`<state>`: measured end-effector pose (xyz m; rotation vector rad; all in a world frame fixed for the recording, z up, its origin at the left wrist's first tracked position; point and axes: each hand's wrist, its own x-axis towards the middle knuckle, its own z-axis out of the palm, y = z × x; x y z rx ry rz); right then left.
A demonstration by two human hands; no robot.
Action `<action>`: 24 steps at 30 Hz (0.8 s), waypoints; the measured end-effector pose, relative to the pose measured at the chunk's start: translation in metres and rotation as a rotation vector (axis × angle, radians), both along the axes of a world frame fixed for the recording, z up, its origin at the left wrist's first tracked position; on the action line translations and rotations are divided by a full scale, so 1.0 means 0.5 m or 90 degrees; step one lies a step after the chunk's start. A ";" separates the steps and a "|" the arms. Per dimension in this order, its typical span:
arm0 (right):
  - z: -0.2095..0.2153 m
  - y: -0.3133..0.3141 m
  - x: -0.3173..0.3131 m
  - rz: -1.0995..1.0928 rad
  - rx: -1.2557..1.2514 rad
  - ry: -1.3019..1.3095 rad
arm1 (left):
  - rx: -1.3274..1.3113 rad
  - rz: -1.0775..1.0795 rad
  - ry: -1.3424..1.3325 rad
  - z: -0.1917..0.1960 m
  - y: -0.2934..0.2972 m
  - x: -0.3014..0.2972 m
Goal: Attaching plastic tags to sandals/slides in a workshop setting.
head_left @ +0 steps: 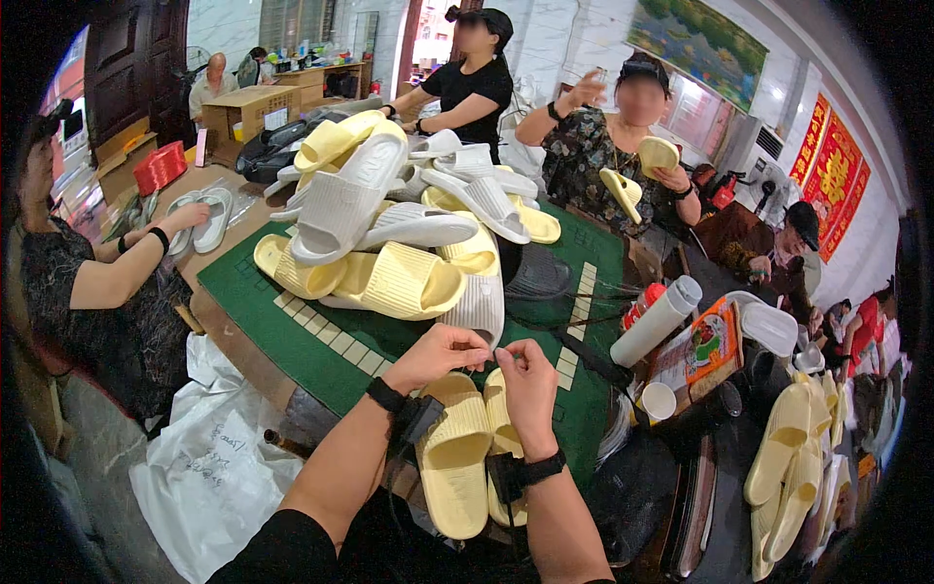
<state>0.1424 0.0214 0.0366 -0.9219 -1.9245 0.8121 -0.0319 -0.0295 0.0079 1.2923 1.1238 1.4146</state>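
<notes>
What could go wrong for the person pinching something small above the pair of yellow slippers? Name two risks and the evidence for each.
1. The pair of yellow slippers overhangs the near table edge; a nudge from the left hand or right hand might drop it.
2. The slipper pile is stacked high and loose; it could slide towards the hands.
</notes>
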 end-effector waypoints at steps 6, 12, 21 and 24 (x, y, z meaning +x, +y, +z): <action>-0.030 0.023 -0.003 0.067 0.024 0.086 | -0.016 -0.009 0.004 -0.003 0.008 0.000; -0.025 0.014 -0.005 0.077 -0.043 0.042 | -0.018 0.006 0.030 0.009 -0.003 0.008; -0.025 0.005 -0.008 0.081 -0.045 0.044 | -0.090 -0.009 0.047 0.014 -0.012 0.013; -0.029 0.000 -0.003 0.090 -0.041 0.093 | -0.087 -0.010 0.056 0.005 -0.013 0.010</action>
